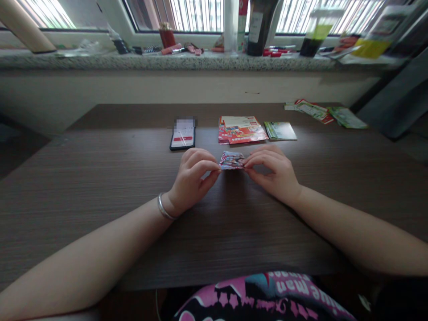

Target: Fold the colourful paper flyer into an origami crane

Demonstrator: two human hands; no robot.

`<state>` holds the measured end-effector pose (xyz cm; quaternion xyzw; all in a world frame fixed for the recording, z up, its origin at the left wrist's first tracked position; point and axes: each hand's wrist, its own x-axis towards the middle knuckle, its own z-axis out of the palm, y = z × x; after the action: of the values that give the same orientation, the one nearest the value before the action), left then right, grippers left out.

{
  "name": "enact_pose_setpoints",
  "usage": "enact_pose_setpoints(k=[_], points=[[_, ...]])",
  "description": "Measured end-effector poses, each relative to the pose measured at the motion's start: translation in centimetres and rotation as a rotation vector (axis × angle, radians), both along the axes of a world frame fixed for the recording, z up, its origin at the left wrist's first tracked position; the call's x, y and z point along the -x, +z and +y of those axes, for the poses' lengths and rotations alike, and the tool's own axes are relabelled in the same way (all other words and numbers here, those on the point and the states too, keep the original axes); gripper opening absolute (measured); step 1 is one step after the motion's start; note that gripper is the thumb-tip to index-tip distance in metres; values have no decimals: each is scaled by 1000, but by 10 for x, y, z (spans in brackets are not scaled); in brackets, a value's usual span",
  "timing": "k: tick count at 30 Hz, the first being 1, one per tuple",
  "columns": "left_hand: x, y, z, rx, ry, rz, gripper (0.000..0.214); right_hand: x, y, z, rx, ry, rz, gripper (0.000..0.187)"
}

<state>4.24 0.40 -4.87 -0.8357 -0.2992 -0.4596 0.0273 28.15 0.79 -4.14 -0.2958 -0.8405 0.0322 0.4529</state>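
A small printed card with a colourful picture is held just over the table, its two side edges pinched between fingertips. My left hand, with a silver bangle at the wrist, grips the card's left edge between thumb and finger. On the opposite edge, my right hand does the same. Beyond the card lies a stack of red and orange printed sheets. Right of that stack rests a small pile of pale green-edged cards. A phone with its screen lit lies past my left hand.
Green and red printed packets lie at the table's far right corner. Behind the brown wooden table runs a stone windowsill crowded with a dark bottle, a green-and-black container and small items. A cardboard tube leans at left.
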Motion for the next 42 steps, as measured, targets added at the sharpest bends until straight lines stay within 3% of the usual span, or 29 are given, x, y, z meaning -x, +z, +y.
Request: enact_pose_setpoints(k=[6,11,16,23,42], points=[[-2,5,-4,-128,-49,89,14,2,3,-4,-74,10,-78,8],[-6,6,-9,-213,17,226,16,6,6,-6,-155,42,-151,7],[-8,6,-11,-233,33,240,8,11,8,-10,-133,52,-155,6],[-6,3,-7,-127,13,148,9,8,2,-6,-37,64,-75,11],[-10,2,-7,-34,30,178,6,13,5,-8,-17,92,-20,9]])
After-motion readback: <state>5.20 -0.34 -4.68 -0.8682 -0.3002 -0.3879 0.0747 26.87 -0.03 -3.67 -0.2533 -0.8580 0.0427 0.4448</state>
